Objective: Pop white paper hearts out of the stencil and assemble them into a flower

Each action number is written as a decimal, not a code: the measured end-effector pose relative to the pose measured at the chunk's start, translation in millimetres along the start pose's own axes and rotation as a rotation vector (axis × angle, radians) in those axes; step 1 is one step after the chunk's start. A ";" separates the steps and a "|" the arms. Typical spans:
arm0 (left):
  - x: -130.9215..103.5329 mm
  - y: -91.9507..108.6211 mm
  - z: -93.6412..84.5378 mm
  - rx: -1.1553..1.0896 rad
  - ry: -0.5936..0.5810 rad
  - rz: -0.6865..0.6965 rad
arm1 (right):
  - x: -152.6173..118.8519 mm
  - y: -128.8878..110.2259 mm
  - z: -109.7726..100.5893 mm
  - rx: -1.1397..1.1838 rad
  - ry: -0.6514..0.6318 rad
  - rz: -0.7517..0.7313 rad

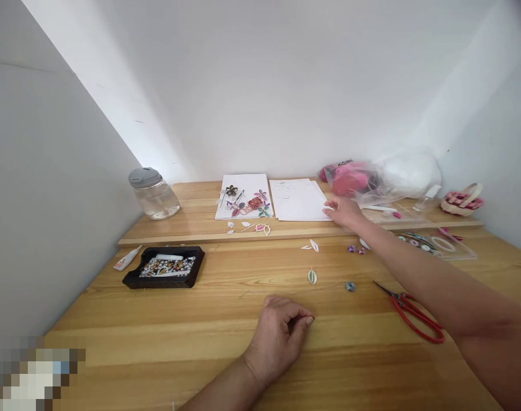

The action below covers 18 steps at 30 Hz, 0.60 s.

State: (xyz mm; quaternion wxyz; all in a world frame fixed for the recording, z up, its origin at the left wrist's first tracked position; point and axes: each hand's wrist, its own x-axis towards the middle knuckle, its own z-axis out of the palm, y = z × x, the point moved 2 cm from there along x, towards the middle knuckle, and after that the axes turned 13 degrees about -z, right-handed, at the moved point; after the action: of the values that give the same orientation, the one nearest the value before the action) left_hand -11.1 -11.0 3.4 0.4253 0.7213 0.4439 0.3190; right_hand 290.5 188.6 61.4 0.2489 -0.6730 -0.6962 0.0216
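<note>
My left hand (281,334) rests low over the wooden table (157,342), thumb and forefinger pinched together; what they hold, if anything, is too small to make out. Reaching to the raised shelf at the back, my right hand (342,213) has its fingertips closed at the right edge of the white paper (301,200). A green leaf piece (312,276) with a pale rim lies in front of the left hand, and white leaf shapes (314,245) lie behind it. Off to the right are a blue-grey ring-shaped piece (350,286) and red-handled scissors (418,319).
A black tray (129,282) of beads and a small glue tube (127,258) are at left, near a lidded jar (154,197). Flower ornaments (255,204) lie on another paper stack. Bagged pink material (350,178), a small basket (462,201) and a clear tray (465,251) stand at right.
</note>
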 end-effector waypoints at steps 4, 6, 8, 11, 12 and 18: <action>1.2 1.9 -0.8 -0.011 -0.003 0.004 | 5.9 -49.2 17.4 -0.092 -0.120 -0.266; 1.4 1.9 -0.8 -0.012 -0.004 0.002 | 8.2 -76.1 29.7 -0.137 -0.162 -0.336; 1.4 1.5 -0.5 -0.008 -0.003 -0.003 | 10.1 -99.8 42.5 -0.180 -0.189 -0.361; 1.0 1.6 -0.4 -0.011 -0.002 0.001 | 13.0 -124.8 58.4 -0.243 -0.208 -0.335; 0.9 1.9 -0.6 -0.014 -0.001 0.004 | 14.1 -130.1 62.2 -0.262 -0.210 -0.320; 1.5 3.7 -1.0 -0.025 0.006 0.002 | 17.1 -145.8 68.9 -0.324 -0.238 -0.289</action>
State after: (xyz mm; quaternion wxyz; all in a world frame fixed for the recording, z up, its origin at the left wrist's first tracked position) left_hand -10.0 -10.2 7.3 0.4323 0.7156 0.4404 0.3273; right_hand 130.0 212.2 59.8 0.0546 -0.5901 -0.8041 -0.0471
